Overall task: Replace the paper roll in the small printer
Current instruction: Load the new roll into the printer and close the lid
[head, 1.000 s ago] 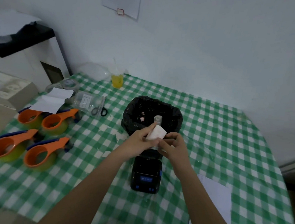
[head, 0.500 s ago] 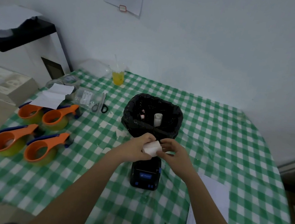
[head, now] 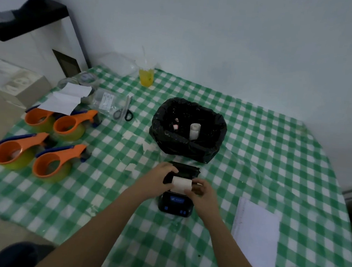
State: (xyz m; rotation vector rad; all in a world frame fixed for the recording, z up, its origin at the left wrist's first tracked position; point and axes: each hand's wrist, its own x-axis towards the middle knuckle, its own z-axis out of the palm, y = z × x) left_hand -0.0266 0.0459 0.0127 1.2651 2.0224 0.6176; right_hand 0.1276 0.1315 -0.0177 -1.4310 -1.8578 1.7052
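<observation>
A small black printer (head: 175, 204) sits on a green-checked table (head: 264, 154), its lid (head: 186, 168) tipped open toward the far side. Both hands meet over the open bay. The left hand (head: 158, 177) curls its fingers over the printer's left edge and touches the left end of a white paper roll (head: 181, 182). The right hand (head: 202, 194) pinches the roll's right end and its loose front edge between thumb and fingers. The roll lies crosswise at the mouth of the bay, between the two hands; whether it is fully seated cannot be told. The printer's front panel shows a lit blue screen and small blue buttons. Just behind the printer stands a bin (head: 189, 129) lined with a black bag, holding a bare paper core (head: 194, 131) and small scraps. To the left lie four orange tape dispensers (head: 42, 140), with scissors (head: 123, 112) and a folded white sheet (head: 64, 100) beyond them. A cup of yellow drink (head: 146, 74) stands near the wall. A white page (head: 254, 236) lies right of the printer.
</observation>
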